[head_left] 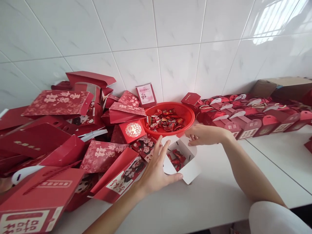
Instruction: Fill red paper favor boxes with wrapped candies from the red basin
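Observation:
A small white-lined gift box (pixel 192 172) stands on the table with its flaps spread, and several red-wrapped candies (pixel 179 156) lie inside it. At its left side is my left hand (pixel 156 170), fingers apart, thumb over the front flap and fingertips by the rear left flap. My right hand (pixel 204 135) comes in from the right with curled fingers closed at the box's rear right flap; what lies between the fingertips is hard to see. Just behind the box, a red plastic basket (pixel 188 122) holds many wrapped candies (pixel 168 122).
Red folded gift boxes (pixel 58 102) are heaped loosely on the left, close to my left forearm. Rows of closed red boxes with handles (pixel 253 125) line the right side. A cardboard box (pixel 265 87) sits behind them, against the tiled wall (pixel 180 71).

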Demonstrator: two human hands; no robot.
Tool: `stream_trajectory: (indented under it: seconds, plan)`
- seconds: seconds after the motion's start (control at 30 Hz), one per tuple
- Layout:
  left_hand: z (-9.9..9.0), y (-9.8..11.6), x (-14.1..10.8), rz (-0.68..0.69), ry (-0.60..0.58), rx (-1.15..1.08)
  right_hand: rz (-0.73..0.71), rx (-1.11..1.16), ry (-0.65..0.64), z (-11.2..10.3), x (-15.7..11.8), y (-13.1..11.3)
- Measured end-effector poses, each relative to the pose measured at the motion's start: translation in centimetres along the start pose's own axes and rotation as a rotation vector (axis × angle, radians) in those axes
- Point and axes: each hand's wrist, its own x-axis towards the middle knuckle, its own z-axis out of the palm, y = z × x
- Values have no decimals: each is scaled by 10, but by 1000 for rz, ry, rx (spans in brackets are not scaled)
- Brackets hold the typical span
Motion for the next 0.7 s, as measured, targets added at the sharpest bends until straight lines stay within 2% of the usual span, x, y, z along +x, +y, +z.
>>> stream_trajectory:
  seconds: [0.27, 0.47, 0.7]
  plan:
    - [7, 12, -5, 28, 45, -2, 16, 21, -52, 0, -4, 14]
    - [10, 17, -11, 99, 94, 71, -61, 54, -109, -2, -6, 17]
    - [9, 14, -12, 156, 184, 100, -57, 57, -95, 0, -1, 19]
